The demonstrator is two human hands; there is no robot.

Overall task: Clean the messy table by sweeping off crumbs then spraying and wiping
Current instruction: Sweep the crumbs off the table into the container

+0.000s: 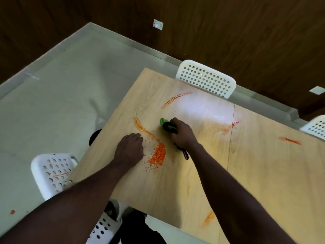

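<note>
The right hand [182, 133] grips a green brush [167, 125] with its fingers right of the crumb pile [158, 154] on the tabletop [193, 182]; the left hand [129, 149] rests left of it, fingers curled.

Left arm [79, 199]: bare, reaching in from near left. Left hand [129, 149]: knuckles up, fingers curled under.
Right arm [228, 182]: bare, reaching in from near right. Right hand [182, 133]: farther out, fingers wrapped round a green-and-black brush [166, 125].
</note>
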